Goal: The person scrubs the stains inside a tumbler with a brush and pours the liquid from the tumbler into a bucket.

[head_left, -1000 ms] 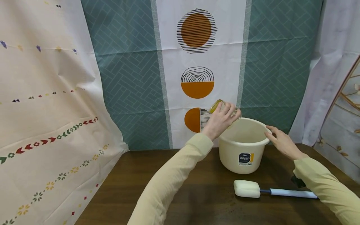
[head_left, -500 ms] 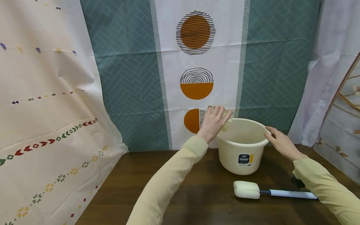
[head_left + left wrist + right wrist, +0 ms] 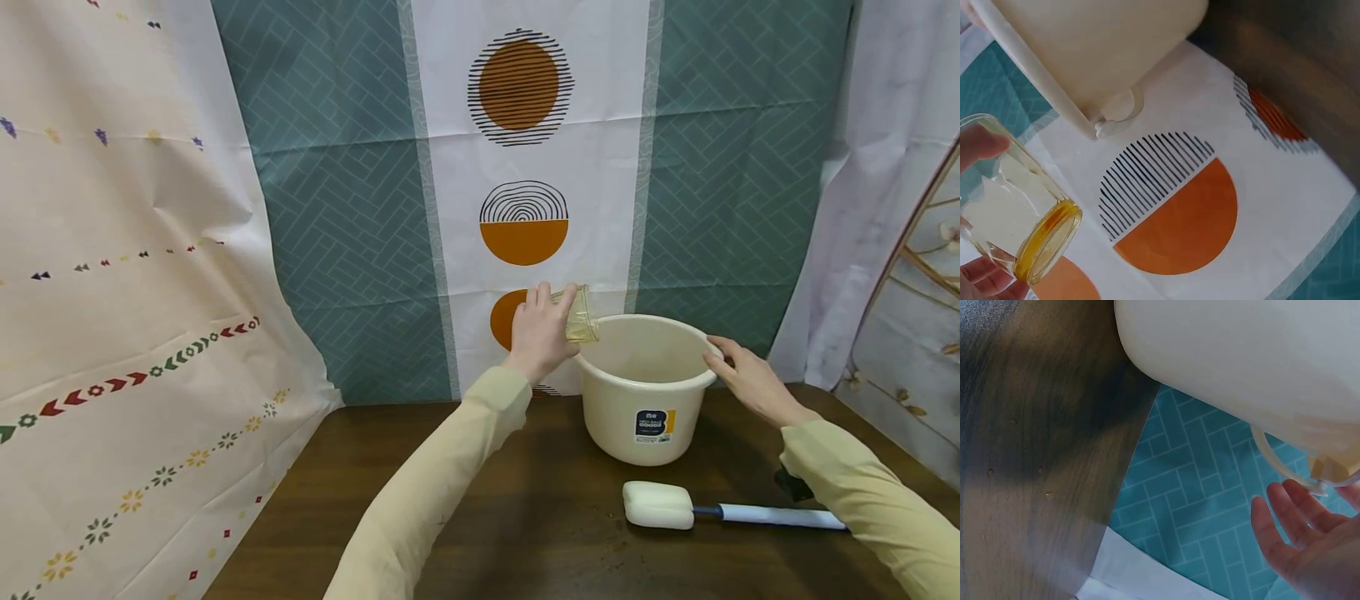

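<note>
A yellow-tinted see-through glass [image 3: 579,315] is in my left hand [image 3: 538,333], just left of the cream bucket's rim. In the left wrist view the glass [image 3: 1016,212] lies at a slant, with a thick amber ring at one end, fingers around its side. The cream bucket [image 3: 637,425] stands upright on the table with a label on its front. My right hand [image 3: 753,387] holds the bucket's right rim, thumb at the edge. From the right wrist view, several fingers of that hand [image 3: 1316,537] spread outside the bucket below its handle mount [image 3: 1329,470].
A sponge brush [image 3: 658,505] with a pale handle [image 3: 780,517] lies in front of the bucket on the dark wooden table [image 3: 540,500]. Small drops dot the tabletop near it. Patterned cloth [image 3: 345,250] hangs behind, and printed cream fabric [image 3: 150,333] hangs at the left.
My left hand has moved left and slightly down with the glass, away from over the bucket's opening, and the glass has turned. My right hand stays at the rim.
</note>
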A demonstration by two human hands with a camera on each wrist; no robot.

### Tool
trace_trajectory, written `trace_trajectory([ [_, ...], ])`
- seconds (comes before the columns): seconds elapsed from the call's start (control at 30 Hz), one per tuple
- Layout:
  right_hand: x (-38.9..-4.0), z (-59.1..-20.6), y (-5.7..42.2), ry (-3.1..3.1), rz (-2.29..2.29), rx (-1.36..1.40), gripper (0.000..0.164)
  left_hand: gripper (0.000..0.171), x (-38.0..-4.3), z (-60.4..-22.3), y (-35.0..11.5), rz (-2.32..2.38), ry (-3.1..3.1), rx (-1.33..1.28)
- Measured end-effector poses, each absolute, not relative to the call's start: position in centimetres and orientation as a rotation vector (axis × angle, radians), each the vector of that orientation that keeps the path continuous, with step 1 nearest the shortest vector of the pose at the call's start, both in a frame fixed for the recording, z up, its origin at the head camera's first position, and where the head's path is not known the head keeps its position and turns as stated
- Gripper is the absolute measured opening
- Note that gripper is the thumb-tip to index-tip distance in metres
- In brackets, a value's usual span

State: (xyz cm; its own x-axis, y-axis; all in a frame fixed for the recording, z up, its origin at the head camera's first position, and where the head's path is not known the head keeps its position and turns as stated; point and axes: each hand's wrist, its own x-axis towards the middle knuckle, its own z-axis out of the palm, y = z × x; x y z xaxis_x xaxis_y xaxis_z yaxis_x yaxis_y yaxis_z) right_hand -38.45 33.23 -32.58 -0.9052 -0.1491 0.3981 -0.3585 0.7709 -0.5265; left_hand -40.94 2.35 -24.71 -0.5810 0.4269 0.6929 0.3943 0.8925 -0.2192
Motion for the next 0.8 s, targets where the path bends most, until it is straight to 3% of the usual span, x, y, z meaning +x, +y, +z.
trace_trajectory([
  [0.8, -38.2, -32.5, 33.3, -2.658, 0.877, 0.380, 0.069, 0.085, -39.0, -27.6, -1.5, -0.835, -2.438, -0.447],
])
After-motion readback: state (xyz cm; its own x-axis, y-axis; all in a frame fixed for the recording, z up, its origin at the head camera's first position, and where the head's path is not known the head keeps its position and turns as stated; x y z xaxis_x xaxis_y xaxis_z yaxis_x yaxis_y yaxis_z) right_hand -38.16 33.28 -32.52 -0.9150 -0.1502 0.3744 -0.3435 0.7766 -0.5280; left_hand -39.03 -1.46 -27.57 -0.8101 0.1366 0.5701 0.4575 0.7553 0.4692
